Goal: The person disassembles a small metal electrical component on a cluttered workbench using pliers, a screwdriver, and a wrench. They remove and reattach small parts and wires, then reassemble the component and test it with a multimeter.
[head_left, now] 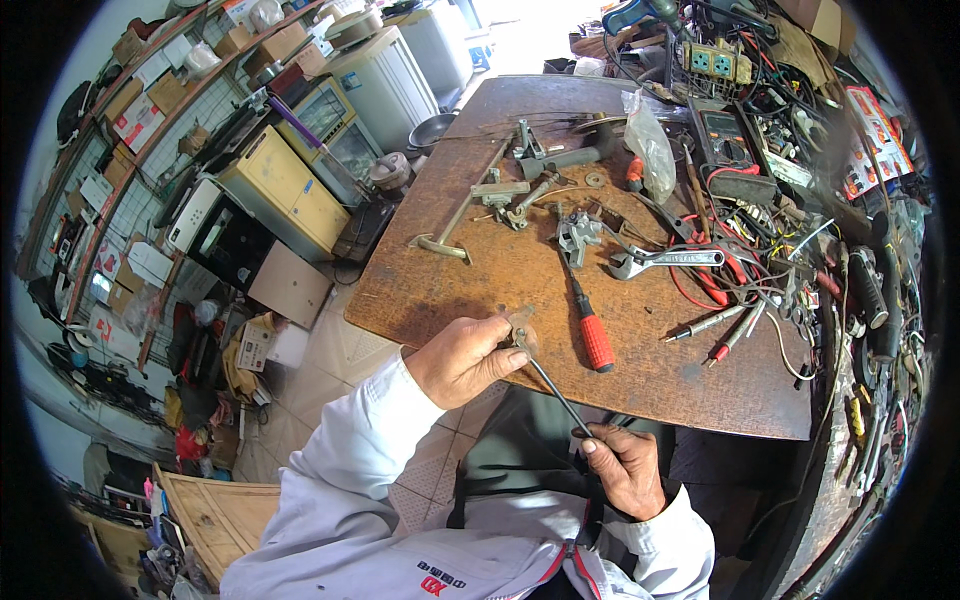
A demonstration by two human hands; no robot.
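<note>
My left hand (pixel 465 360) pinches a small metal piece (pixel 520 336) just over the front left of the wooden worktable (pixel 420 300). A thin dark metal rod (pixel 555 390) runs from that piece down to my right hand (pixel 625 470), which is closed around its lower end below the table's front edge. A red-handled screwdriver (pixel 594 335) lies just beyond them, its dark tip beside a metal mechanism (pixel 578 238). An adjustable wrench (pixel 675 258) lies to the right.
Metal parts (pixel 500 195), a plastic bag (pixel 650 150), a multimeter (pixel 722 135), pliers and tangled cables (pixel 790 270) crowd the table's back and right. Shelves with boxes (pixel 140 115), old appliances (pixel 280 190) and a wooden panel (pixel 210 505) stand at the left.
</note>
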